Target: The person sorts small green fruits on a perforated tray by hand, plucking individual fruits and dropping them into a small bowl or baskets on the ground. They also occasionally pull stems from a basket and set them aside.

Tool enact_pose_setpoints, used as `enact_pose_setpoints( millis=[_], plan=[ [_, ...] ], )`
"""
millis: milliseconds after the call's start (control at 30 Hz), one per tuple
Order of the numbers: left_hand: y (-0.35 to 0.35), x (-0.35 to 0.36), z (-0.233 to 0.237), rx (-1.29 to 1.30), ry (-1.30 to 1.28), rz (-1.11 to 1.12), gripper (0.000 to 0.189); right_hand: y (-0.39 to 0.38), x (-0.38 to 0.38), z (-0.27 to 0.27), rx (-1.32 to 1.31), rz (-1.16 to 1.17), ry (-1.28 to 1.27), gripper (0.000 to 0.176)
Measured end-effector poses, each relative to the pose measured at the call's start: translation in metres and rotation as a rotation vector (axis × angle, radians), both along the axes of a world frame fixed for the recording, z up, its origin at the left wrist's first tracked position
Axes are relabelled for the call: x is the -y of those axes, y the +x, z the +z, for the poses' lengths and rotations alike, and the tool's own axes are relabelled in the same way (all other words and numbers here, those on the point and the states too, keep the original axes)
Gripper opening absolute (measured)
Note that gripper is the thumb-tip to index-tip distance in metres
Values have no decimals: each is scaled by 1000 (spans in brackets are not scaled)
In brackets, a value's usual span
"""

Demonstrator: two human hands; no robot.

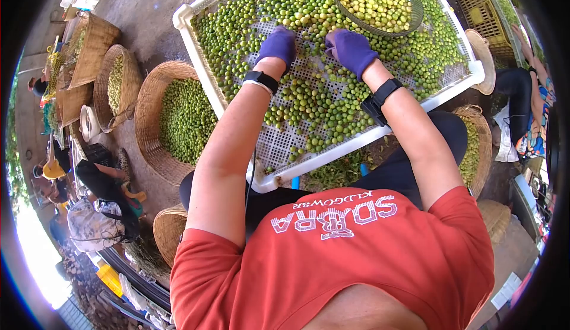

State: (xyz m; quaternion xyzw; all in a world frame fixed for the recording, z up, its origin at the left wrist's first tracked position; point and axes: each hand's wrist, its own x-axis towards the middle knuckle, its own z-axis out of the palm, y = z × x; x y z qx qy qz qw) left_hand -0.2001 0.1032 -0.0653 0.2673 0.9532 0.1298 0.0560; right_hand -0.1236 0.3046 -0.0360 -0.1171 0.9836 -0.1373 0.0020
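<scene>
The left hand [279, 45] and right hand [351, 51], both in purple gloves, rest side by side, palms down, on small round green fruits [309, 98]. The fruits cover a white perforated plastic tray [183, 18]. The fingers curl into the fruit, so their grip cannot be told. A round green mesh basket [414, 15] of yellower fruit sits just beyond the right hand. A woven wicker basket [145, 116] stands left of the left hand.

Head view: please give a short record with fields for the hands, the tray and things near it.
left hand: purple glove, on the green fruits
right hand: purple glove, on the fruits too
tray: white, perforated, strewn with fruits
bowl: round, mesh, on the tray's far part, holds yellower fruits
basket: woven, left of the tray, holds green fruits
</scene>
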Motion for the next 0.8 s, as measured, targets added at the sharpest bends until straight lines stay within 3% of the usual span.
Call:
enact_pose_setpoints(
  millis=[33, 67, 167, 200, 233, 300, 367, 433, 467, 500, 567, 600, 633, 700, 767, 800],
  plan=[
    [-3, 0, -5, 7, 10, 2, 12, 1, 0, 0, 0, -11, -23, 13],
    [0, -2, 14, 81, -69, 7, 23, 1, 0, -4, -43, 4, -21, 13],
    [8, 0, 37, 218, 54, 134, 28, -1, 6, -13, -130, 50, -20, 12],
    [9, 7, 39, 398, 286, 321, 33, 0, 10, -13, -127, 66, -19, 12],
    [12, 13, 40, 483, 463, 358, 29, 1, 13, -12, -125, 80, -19, 12],
    [18, 26, 42, 1064, 1237, 541, 24, 0, 18, -5, -32, 43, 20, 13],
    [28, 38, 50, 1315, 1456, 404, 15, -1, 17, 8, 60, 25, 48, 14],
    [42, 39, 65, 1506, 1513, 466, 20, 1, 16, 19, 192, 33, 52, 18],
    [48, 36, 61, 1439, 1427, 419, 23, 2, 14, 19, 224, 45, 63, 20],
    [51, 38, 59, 1278, 1132, 192, 24, 3, 11, 19, 254, 57, 77, 21],
    [70, 31, 51, 659, 902, -215, 21, 6, 6, 20, 273, 46, 52, 23],
    [80, 21, 65, 835, 897, -89, 18, 7, 4, 20, 261, 22, 13, 23],
    [87, 10, 80, 1085, 652, 251, 18, 9, 1, 20, 248, -1, -26, 24],
    [95, -2, 69, 961, 471, 219, 16, 12, -10, 29, 167, -25, -170, 20],
    [97, -7, 58, 550, -6, -125, 12, 11, -20, 37, 85, -58, -335, 19],
    [101, -7, 51, 466, -52, -175, 12, 15, -24, 47, 108, -126, -400, 17]
  ],
)
